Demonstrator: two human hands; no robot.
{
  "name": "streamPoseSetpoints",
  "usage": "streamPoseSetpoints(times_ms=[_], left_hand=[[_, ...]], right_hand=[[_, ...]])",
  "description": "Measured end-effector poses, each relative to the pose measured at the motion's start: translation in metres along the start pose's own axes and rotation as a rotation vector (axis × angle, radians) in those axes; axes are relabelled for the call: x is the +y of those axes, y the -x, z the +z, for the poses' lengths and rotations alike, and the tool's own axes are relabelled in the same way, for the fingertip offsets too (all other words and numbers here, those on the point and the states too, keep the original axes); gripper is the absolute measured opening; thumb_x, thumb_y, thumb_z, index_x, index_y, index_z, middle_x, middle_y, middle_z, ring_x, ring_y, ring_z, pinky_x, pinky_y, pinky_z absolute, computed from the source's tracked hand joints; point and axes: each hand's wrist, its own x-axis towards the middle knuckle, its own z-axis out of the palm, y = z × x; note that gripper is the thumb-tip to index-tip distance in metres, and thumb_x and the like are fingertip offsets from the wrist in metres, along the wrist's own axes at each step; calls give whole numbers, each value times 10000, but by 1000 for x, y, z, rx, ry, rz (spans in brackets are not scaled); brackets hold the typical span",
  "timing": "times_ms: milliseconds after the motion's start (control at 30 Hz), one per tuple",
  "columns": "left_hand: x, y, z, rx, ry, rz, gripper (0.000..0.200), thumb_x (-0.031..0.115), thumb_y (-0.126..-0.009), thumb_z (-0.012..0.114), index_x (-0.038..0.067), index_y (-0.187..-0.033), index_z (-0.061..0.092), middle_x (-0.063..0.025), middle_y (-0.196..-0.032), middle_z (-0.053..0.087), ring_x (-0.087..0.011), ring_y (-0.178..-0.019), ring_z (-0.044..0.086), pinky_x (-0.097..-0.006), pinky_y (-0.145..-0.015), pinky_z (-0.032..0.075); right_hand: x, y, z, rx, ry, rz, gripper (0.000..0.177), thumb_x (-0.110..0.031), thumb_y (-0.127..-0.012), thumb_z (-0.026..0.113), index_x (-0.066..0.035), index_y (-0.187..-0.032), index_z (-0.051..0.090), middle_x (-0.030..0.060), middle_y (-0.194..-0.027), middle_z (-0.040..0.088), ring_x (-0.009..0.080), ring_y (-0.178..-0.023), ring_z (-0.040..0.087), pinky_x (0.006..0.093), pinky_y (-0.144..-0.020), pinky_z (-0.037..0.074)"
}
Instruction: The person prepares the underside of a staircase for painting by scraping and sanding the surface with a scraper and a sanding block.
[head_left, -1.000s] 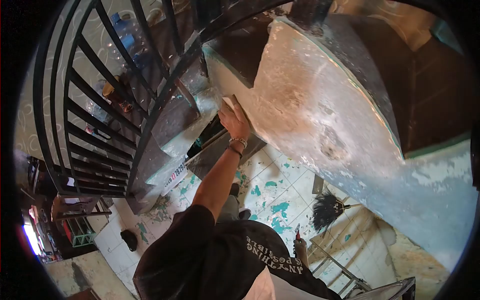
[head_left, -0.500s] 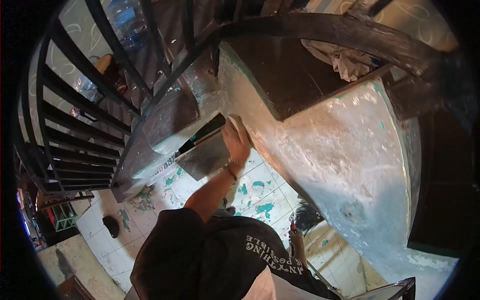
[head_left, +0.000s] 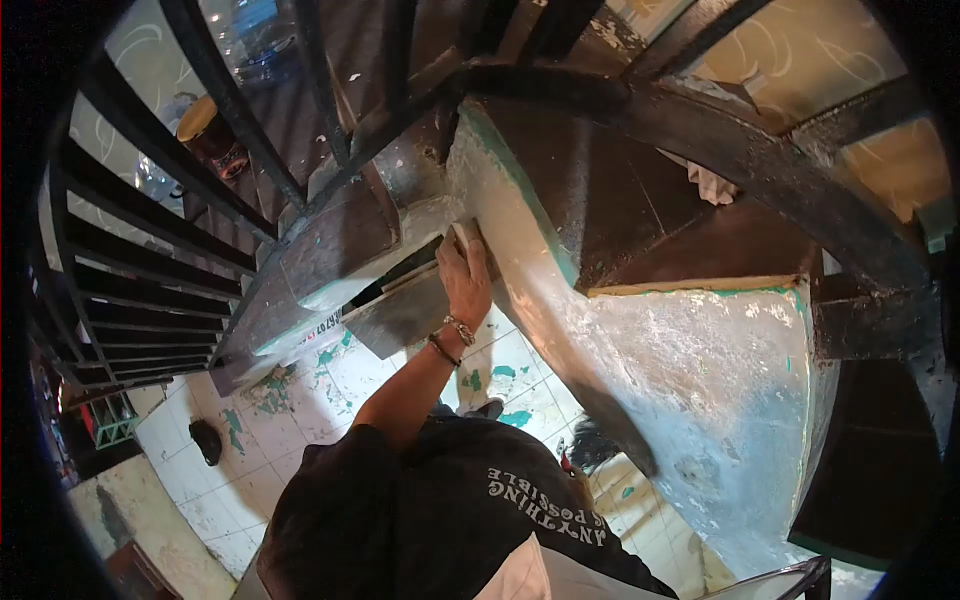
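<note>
My left hand (head_left: 465, 280), with a bracelet at the wrist, lies over the upper right end of a flat grey-brown board (head_left: 400, 312), its fingers bent round the edge. The board leans below the stair steps, and a dark gap shows behind its top edge. Low by my right side, my right hand (head_left: 578, 484) is mostly hidden by my black shirt. A small red handle (head_left: 567, 463) shows at its fingers; the rest of that tool is hard to make out.
Dark stair railings (head_left: 150, 250) curve round the left and top. A worn plaster wall (head_left: 690, 390) under brown steps (head_left: 620, 190) stands at the right. White floor tiles (head_left: 240, 440) have green flakes on them. A dark object (head_left: 205, 441) lies at the left.
The view has shifted a little. The gap behind the board looks narrower, with my left hand still at its end. My right hand and the red-handled tool are now more hidden behind my shirt.
</note>
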Motion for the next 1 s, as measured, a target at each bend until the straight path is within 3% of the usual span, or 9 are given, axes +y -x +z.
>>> streamPoseSetpoints(times_ms=[100,167,200,433,467,567,633,700,1000], left_hand=[[-84,-8,21,11,-76,-31,711,516,-994,422,-114,-1316,488,-337,-1281,525,-444,-1225,483,-485,-1046,368],[-104,-12,24,-250,265,-768,741,548,-992,400,-109,-1322,489,-338,-1311,516,-442,-1242,486,-478,-1045,381],[-97,-5,31,-243,-96,-557,753,568,-987,387,-96,-1326,496,-334,-1332,513,-444,-1223,508,-479,-1027,401],[-62,-12,24,31,-185,1,634,427,-992,478,-56,-1400,433,-318,-1270,522,-430,-1199,504,-485,-981,427],[-66,-17,16,-202,-344,-117,641,418,-998,468,-56,-1423,398,-317,-1275,515,-446,-1173,508,-498,-982,415],[-124,-15,32,-243,-32,-392,625,403,-1004,463,-70,-1409,408,-313,-1253,519,-476,-1164,489,-517,-996,395],[-61,-13,17,-98,-64,-478,624,406,-1007,449,-77,-1401,414,-307,-1259,519,-497,-1160,476,-528,-1012,377],[-46,-11,12,-29,-97,65,654,446,-1005,440,-79,-1396,421,-323,-1295,500,-498,-1176,471,-522,-1023,373],[-69,-2,13,-28,-35,-59,649,455,-998,463,-89,-1352,445,-335,-1300,493,-479,-1197,472,-500,-1008,392]], right_hand=[[-10,-16,-5,-69,-52,181,344,-244,-813,686,14,-1040,673,102,-745,663,185,-638,635,340,-583,496],[-7,-27,-5,-14,-64,174,327,-241,-815,682,3,-1033,676,97,-738,660,182,-619,632,335,-559,490],[-2,-37,-5,15,-39,104,318,-233,-821,676,-3,-1040,675,94,-731,657,178,-594,623,337,-537,487],[-9,-58,-15,-26,60,81,342,-225,-833,673,-24,-1110,667,143,-820,691,242,-671,668,393,-620,527],[2,-68,-9,-48,106,54,348,-230,-831,674,-23,-1110,668,162,-862,704,268,-733,688,406,-679,537],[29,-79,-1,-43,196,60,364,-239,-823,678,-24,-1116,666,189,-925,712,311,-835,698,425,-770,531],[-3,-54,-15,-34,235,-3,344,-214,-831,669,-22,-1116,667,152,-872,706,259,-780,687,392,-711,525],[-38,-45,-24,-105,13,139,299,-186,-838,662,-8,-1079,663,102,-804,675,186,-708,645,347,-650,503],[-13,-50,-25,-93,70,104,289,-218,-832,665,-6,-1027,679,108,-817,666,180,-737,630,349,-688,497]])
